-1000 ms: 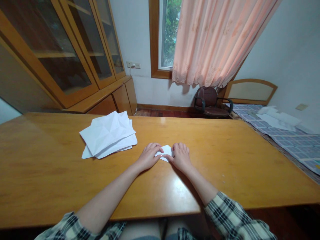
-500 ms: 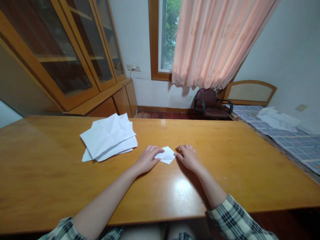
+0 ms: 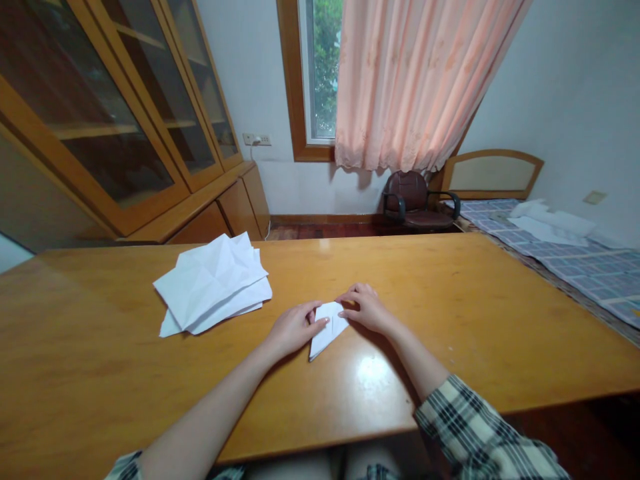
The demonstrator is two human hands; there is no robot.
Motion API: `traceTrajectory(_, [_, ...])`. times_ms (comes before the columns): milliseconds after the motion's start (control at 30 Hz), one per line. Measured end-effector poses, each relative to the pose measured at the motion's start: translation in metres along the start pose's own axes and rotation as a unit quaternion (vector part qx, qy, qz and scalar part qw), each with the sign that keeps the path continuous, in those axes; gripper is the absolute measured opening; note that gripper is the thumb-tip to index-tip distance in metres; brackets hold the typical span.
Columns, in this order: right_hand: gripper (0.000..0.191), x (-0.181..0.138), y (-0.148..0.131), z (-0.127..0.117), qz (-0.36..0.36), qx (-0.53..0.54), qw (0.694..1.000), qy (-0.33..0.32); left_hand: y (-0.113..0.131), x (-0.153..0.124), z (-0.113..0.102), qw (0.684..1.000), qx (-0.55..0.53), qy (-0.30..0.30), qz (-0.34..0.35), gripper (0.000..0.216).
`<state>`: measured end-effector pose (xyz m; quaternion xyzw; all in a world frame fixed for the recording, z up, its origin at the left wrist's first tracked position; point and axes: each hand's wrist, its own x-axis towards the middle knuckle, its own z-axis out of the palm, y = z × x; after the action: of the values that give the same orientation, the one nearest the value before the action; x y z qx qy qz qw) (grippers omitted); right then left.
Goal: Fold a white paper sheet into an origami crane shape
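Note:
A small piece of folded white paper (image 3: 324,333) is between my two hands over the middle of the wooden table (image 3: 440,313). My left hand (image 3: 295,328) grips its left edge, thumb on top and fingers behind. At the upper right, my right hand (image 3: 364,308) pinches the paper's edge between thumb and fingers. The paper is tilted, with a narrow point toward me and a crease or slit near its middle. Left of my hands lies a stack of creased white paper sheets (image 3: 213,280).
Behind the table at left stands a glass-doored wooden cabinet (image 3: 200,180). A dark red armchair (image 3: 411,197) is beneath the pink curtain (image 3: 400,87). On the right is a bed (image 3: 560,260) with a checked cover and crumpled white material (image 3: 553,223) on it.
The folded paper has been turned and tilted, its point now toward me. My right hand has moved left and closed on its upper right edge. The view has shifted slightly.

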<state>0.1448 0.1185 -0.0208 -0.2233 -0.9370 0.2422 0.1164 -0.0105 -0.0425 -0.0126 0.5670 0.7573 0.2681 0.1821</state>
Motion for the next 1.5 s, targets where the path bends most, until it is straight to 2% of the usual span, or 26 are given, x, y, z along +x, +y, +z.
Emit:
traceTrajectory(133, [0.029, -0.001, -0.003, -0.002, -0.031, 0.02, 0.999, 0.016, -0.002, 0.0, -0.006, 0.999, 0.019, -0.021, 0.024, 0.032])
traceTrajectory(200, [0.02, -0.002, -0.005, -0.002, -0.041, 0.022, 0.999, 0.026, -0.003, 0.0, -0.009, 0.995, 0.051, -0.029, 0.075, 0.027])
traceTrajectory(333, [0.005, -0.003, -0.007, 0.001, -0.058, -0.006, 0.998, 0.026, -0.006, 0.0, -0.015, 0.978, 0.107, -0.004, 0.181, 0.026])
traceTrajectory(433, [0.007, -0.004, -0.009, 0.0, -0.063, -0.037, 0.997, 0.023, -0.007, 0.001, -0.016, 0.969, 0.1, -0.055, 0.217, 0.03])
traceTrajectory(533, [0.009, -0.006, -0.011, -0.005, -0.052, -0.046, 0.997, 0.028, -0.006, 0.0, -0.011, 0.968, 0.104, -0.069, 0.219, 0.034])
traceTrajectory(700, [0.012, -0.011, -0.012, -0.012, -0.064, -0.035, 0.997, 0.015, 0.003, -0.007, 0.002, 0.958, 0.191, -0.003, 0.215, 0.038])
traceTrajectory(800, [0.013, -0.013, -0.012, -0.013, -0.086, -0.018, 0.996, -0.013, 0.01, -0.01, 0.005, 0.955, 0.215, 0.009, 0.204, 0.042])
traceTrajectory(1067, [0.016, -0.016, -0.014, -0.017, -0.122, -0.031, 0.992, -0.02, -0.002, -0.005, -0.009, 0.96, 0.153, -0.027, 0.231, 0.032])
traceTrajectory(1167, [0.018, -0.018, -0.017, -0.017, -0.139, -0.041, 0.989, -0.016, -0.004, -0.002, -0.007, 0.96, 0.139, -0.04, 0.241, 0.032])
traceTrajectory(1267, [0.02, -0.019, -0.018, -0.016, -0.157, -0.038, 0.987, -0.012, 0.004, -0.002, 0.003, 0.958, 0.175, -0.004, 0.227, 0.032])
traceTrajectory(1367, [0.035, -0.018, -0.017, -0.013, -0.152, -0.034, 0.988, -0.011, 0.014, -0.003, 0.011, 0.958, 0.204, 0.037, 0.196, 0.035])
traceTrajectory(1500, [0.042, -0.017, -0.013, -0.012, -0.145, -0.026, 0.989, -0.025, 0.012, -0.003, 0.008, 0.966, 0.164, 0.029, 0.196, 0.039])
